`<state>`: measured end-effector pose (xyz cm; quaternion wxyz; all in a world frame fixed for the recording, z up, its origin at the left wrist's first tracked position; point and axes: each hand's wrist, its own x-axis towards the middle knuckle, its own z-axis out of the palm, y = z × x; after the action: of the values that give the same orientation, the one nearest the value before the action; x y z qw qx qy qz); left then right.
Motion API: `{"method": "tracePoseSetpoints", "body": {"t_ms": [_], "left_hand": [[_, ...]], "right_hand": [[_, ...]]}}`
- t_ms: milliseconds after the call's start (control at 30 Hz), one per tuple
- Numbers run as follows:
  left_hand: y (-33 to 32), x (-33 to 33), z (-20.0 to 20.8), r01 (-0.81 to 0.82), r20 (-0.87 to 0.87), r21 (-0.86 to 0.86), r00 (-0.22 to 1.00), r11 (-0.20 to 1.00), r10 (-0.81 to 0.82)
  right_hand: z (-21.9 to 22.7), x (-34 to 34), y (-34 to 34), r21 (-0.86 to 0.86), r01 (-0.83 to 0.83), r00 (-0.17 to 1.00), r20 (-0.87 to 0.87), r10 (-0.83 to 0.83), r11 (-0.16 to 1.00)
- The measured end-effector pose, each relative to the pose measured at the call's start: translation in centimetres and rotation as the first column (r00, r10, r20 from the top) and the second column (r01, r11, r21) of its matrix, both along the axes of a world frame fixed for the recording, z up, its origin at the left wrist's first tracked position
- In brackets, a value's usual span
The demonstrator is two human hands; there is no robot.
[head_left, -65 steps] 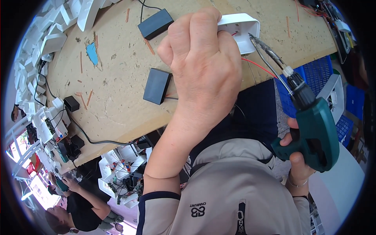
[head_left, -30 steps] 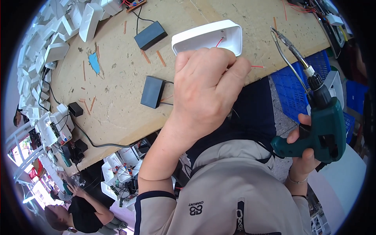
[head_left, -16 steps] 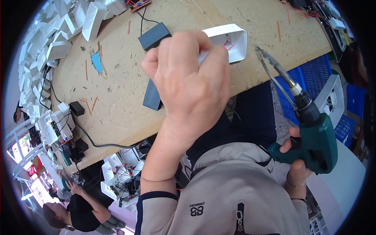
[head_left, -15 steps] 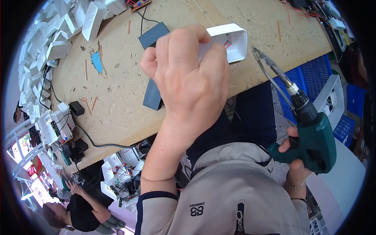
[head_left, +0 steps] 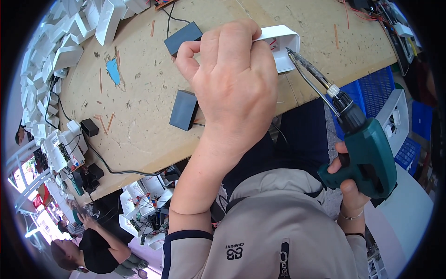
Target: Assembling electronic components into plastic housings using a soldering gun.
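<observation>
My left hand [head_left: 237, 76] is closed on a white plastic box [head_left: 286, 63], which is open toward the upper side and partly covered by my fingers. Thin red wire [head_left: 273, 44] shows inside the box. In my right hand [head_left: 351, 188] is a green pistol-shaped soldering gun [head_left: 371, 156] with a metal tube running alongside its tip. The tip points left and overlaps the box's right end; whether it touches cannot be made out. Two dark grey blocks lie left of my left hand, an upper block [head_left: 183, 39] and a lower block [head_left: 183, 110].
White plastic housings [head_left: 69, 58] are heaped along the table's left side. A black cable [head_left: 116, 171] runs along the near edge of the wooden table [head_left: 139, 135]. Blue crates [head_left: 376, 90] stand at the right. Another person [head_left: 100, 249] works at the lower left.
The soldering gun's tip has moved left, from beside the box to over its right end. My left hand and the box have shifted slightly right, uncovering more of the lower grey block.
</observation>
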<state>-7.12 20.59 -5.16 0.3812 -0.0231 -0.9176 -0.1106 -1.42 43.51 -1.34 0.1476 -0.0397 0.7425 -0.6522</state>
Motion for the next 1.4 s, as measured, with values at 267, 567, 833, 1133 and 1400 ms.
{"method": "tracePoseSetpoints", "body": {"t_ms": [267, 567, 833, 1133, 1400], "left_hand": [[0.0, 0.0, -0.1, 0.010, -0.002, 0.023, 1.000, 1.000, -0.010], [0.0, 0.0, 0.0, 0.007, 0.015, 0.011, 1.000, 1.000, -0.008], [0.0, 0.0, -0.1, 0.012, 0.001, 0.027, 1.000, 1.000, -0.012], [0.0, -0.1, -0.1, 0.009, -0.009, 0.021, 1.000, 1.000, -0.009], [0.1, -0.2, -0.2, 0.008, -0.009, 0.018, 1.000, 1.000, -0.008]], "right_hand": [[-0.2, -0.6, -0.5, 0.013, 0.004, 1.000, -0.005, -0.004, 1.000], [-0.3, -1.0, -1.2, 0.047, -0.001, 1.000, 0.006, 0.001, 0.999], [-0.1, -1.2, -1.5, 0.039, -0.010, 1.000, 0.013, 0.009, 0.999], [0.2, -1.0, -1.2, 0.118, -0.010, 1.000, 0.013, 0.009, 0.993], [0.6, -1.2, -0.7, -0.016, -0.101, 0.995, 0.023, 0.101, 0.995]]}}
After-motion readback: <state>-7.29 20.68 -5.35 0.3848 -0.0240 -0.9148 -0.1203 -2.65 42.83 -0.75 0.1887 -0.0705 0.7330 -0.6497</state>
